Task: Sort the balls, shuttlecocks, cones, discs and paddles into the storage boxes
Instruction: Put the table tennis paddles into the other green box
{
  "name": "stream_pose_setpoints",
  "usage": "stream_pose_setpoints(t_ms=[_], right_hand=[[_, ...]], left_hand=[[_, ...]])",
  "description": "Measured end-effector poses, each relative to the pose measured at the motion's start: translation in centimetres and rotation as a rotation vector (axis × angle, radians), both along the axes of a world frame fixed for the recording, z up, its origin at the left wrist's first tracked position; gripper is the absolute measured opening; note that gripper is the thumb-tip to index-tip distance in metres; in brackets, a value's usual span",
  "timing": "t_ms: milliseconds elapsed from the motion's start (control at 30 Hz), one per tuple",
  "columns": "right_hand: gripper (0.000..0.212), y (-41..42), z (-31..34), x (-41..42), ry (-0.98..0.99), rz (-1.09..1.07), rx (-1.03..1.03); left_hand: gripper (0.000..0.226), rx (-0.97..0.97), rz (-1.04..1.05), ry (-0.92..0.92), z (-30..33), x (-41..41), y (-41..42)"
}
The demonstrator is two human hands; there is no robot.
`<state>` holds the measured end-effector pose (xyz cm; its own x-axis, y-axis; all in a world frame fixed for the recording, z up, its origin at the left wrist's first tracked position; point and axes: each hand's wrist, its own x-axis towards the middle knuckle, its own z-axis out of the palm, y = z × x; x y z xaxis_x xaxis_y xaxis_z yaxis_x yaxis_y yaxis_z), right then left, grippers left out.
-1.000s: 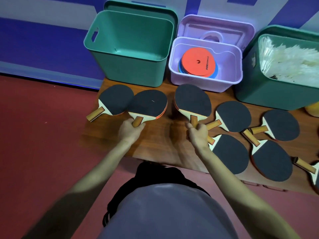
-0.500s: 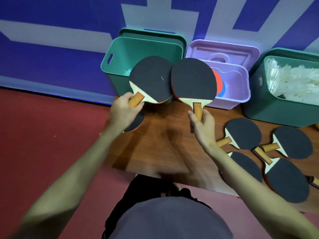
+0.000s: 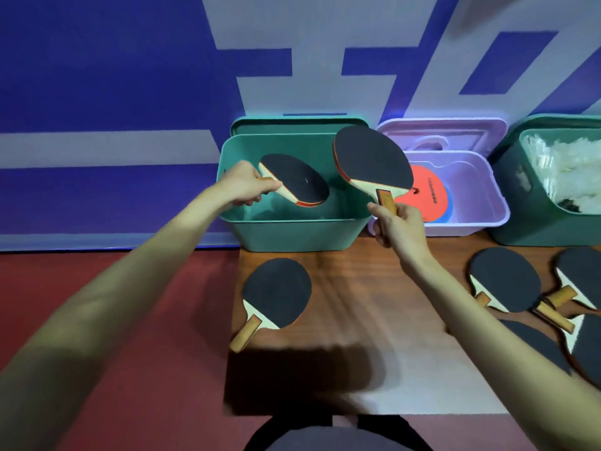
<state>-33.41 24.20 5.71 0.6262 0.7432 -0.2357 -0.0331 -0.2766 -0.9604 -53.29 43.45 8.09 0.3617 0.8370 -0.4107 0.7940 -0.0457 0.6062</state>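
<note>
We hold a paddle in each grip. Our left hand (image 3: 242, 187) is wrapped around the handle of a black-faced paddle (image 3: 294, 180), which lies tilted just beyond that grip, inside the mouth of the green box (image 3: 292, 236). Our right hand (image 3: 396, 224) pinches the handle of a second paddle (image 3: 370, 161), whose blade rises up and to the left of the grip, over the green box's right rim. Just to the right of this grip stands the lilac box (image 3: 481, 219), with an orange disc (image 3: 426, 193) lying in it. Below and between the two grips, a loose paddle (image 3: 276, 292) lies flat on the wooden counter (image 3: 357, 304). Further right of the right grip, more paddles (image 3: 505, 279) overlap on the counter, near a second green box holding white shuttlecocks (image 3: 566, 170).
</note>
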Motion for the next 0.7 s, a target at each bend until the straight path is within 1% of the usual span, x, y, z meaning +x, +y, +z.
stream_pose_setpoints(t_ms=[100, 233, 367, 500, 700], right_hand=[[0.038, 1.8, 0.1, -1.1, 0.015, -0.015, -0.031], [0.042, 3.2, 0.4, -2.0, 0.014, -0.029, -0.058], [0.041, 4.2, 0.6, -2.4, 0.030, -0.044, -0.103], [0.043, 5.1, 0.6, -2.6, 0.036, -0.030, -0.165], [0.038, 6.9, 0.7, -2.6, 0.054, 0.041, -0.271]], left_hand=[[0.037, -0.111, -0.088, 0.011, -2.5, 0.7, 2.4], [0.032, -0.208, -0.117, 0.012, -6.3, 1.2, 4.3], [0.037, -0.247, -0.165, 0.024, -9.2, 1.8, 5.3], [0.033, -0.273, -0.223, 0.067, -11.0, 2.7, 5.9], [0.032, -0.306, -0.258, 0.113, -11.9, 2.9, 6.7]])
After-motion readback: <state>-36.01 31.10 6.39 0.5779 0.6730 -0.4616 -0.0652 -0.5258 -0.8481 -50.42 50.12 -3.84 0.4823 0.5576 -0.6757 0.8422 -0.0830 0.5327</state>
